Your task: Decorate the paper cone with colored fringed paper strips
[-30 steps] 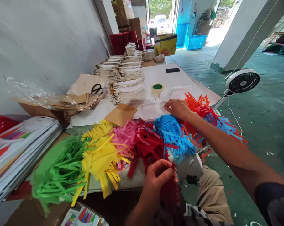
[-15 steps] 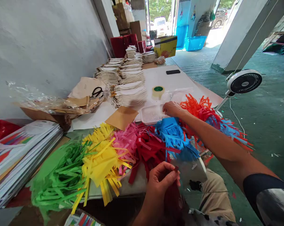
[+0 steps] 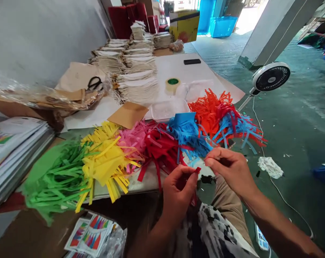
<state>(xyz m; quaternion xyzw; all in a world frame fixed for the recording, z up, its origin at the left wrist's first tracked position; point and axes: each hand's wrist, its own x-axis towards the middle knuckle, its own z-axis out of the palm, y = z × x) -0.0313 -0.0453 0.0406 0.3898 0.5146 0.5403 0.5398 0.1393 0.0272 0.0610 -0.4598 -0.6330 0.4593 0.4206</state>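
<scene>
Dark red tissue paper [image 3: 197, 170] is pinched between the thumb and fingers of my left hand [image 3: 177, 190], its folded tip poking out above. Just to the right, my right hand [image 3: 229, 170] is closed in a pinch near that tip; whatever lies between its fingertips is too small to make out. Fringed tissue paper lies along the table edge: green [image 3: 57, 175], yellow [image 3: 106, 161], pink [image 3: 134, 139], dark red [image 3: 165, 147], blue [image 3: 188, 132] and orange-red [image 3: 209, 107]. Behind it sits a shallow clear plastic tray [image 3: 169, 109].
Tape [image 3: 173, 86], a phone [image 3: 192, 61] and stacked white bundles with strings [image 3: 138, 86] are farther back. Scissors [image 3: 94, 83] lie on brown paper at left. A fan [image 3: 271, 77] stands at right. Printed cards [image 3: 89, 233] sit below the table edge.
My right hand has come back from the plastic tray to beside my left hand. The left hand still pinches the dark red paper. The view has tilted downward.
</scene>
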